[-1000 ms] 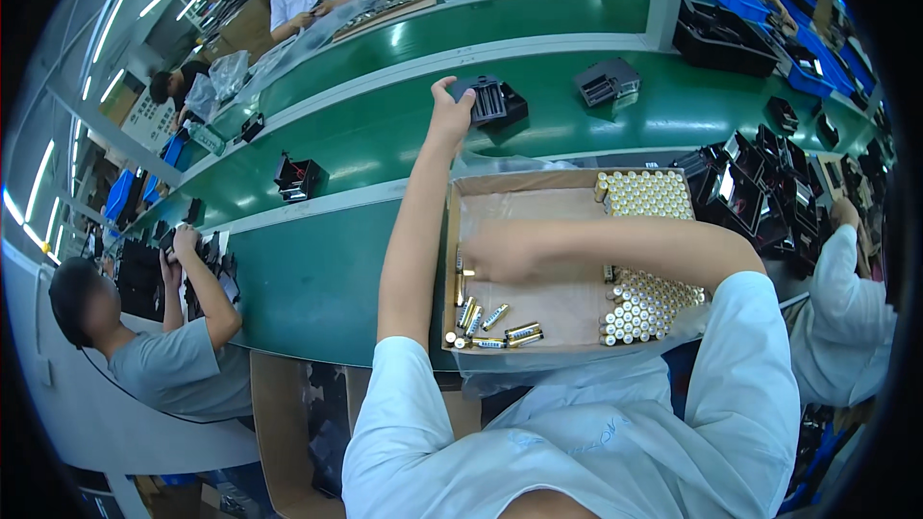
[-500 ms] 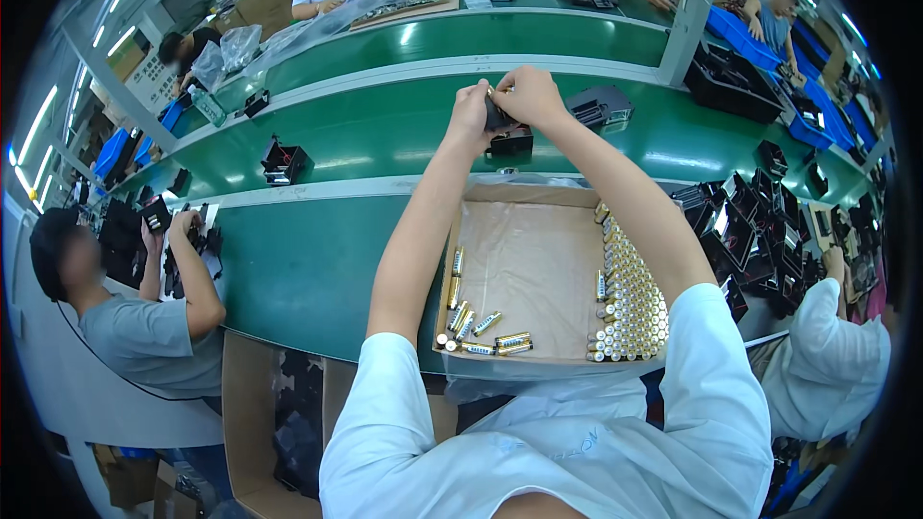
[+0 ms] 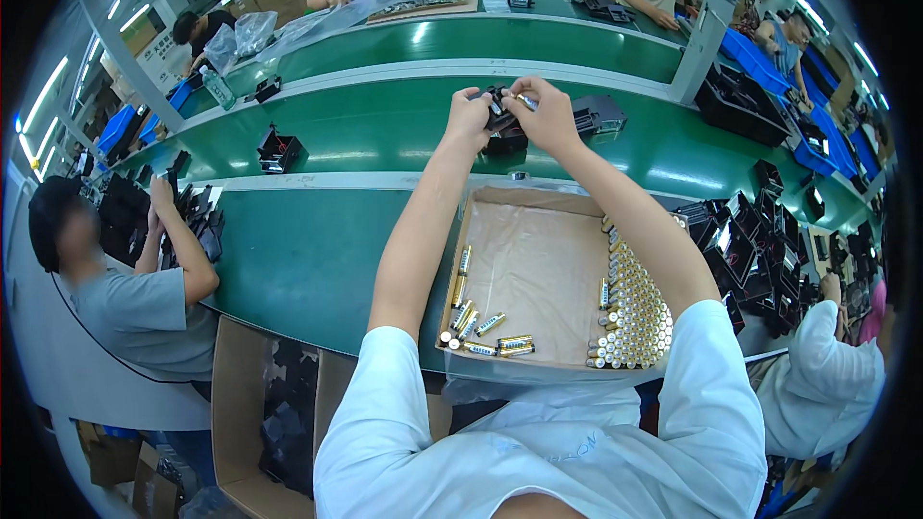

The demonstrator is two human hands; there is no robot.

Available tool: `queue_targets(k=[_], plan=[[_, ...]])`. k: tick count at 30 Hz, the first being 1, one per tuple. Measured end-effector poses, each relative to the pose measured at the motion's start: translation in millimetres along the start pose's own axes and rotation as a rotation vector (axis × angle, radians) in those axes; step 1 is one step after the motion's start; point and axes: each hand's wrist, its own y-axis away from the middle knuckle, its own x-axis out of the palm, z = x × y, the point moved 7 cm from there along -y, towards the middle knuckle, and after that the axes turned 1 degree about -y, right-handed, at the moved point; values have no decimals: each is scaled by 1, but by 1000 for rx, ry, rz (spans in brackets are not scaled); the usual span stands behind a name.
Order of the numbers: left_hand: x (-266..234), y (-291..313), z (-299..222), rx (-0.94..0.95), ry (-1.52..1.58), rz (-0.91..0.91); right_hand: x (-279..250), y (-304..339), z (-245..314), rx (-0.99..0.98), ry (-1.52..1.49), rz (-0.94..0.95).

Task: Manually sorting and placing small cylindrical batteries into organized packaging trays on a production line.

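Over the green conveyor, both arms reach out in front of me. My left hand [image 3: 468,120] is closed around a small black plastic case [image 3: 499,115]. Pinched in the fingers of my right hand [image 3: 550,119] is a gold-and-silver battery [image 3: 527,102], held at the case's right side; how far it sits inside is hidden. Below my forearms lies a shallow cardboard box [image 3: 538,264]. Many batteries [image 3: 635,317] stand packed along its right side, and several loose ones [image 3: 466,319] lie at its lower left. Another black case [image 3: 506,142] rests just under my hands.
A black case [image 3: 279,151] sits left on the belt; a dark grey one [image 3: 598,115] lies right of my hands. Black cases [image 3: 755,250] are heaped at the right. A co-worker [image 3: 135,288] sits at left, another [image 3: 822,375] at right. A black bin [image 3: 735,106] stands far right.
My right hand has turned and drawn slightly right, so the battery in its fingers now shows. The left co-worker's hands have risen. The whole view has shifted a little.
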Motion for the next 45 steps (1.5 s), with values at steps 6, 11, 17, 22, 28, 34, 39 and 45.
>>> queue_targets(k=[6,11,17,22,28,34,39,45], plan=[[-8,-8,-4,-128,170,64,7,9,6,-98,2,86],[1,14,-20,-25,-121,23,0,-19,-9,306,-47,64],[-3,17,-28,-19,-241,91,24,-42,3,50,-80,66],[-7,3,-29,-96,-154,136,41,-53,-16,-99,276,101],[-40,-19,-29,-77,-215,146,62,-41,-2,-190,522,336],[-48,-9,-23,-94,-306,89,73,-5,30,-615,785,522],[-34,-8,-31,-65,-408,73,101,-1,18,-696,1011,508],[-35,-3,-42,35,-626,-5,106,1,5,-583,996,465]])
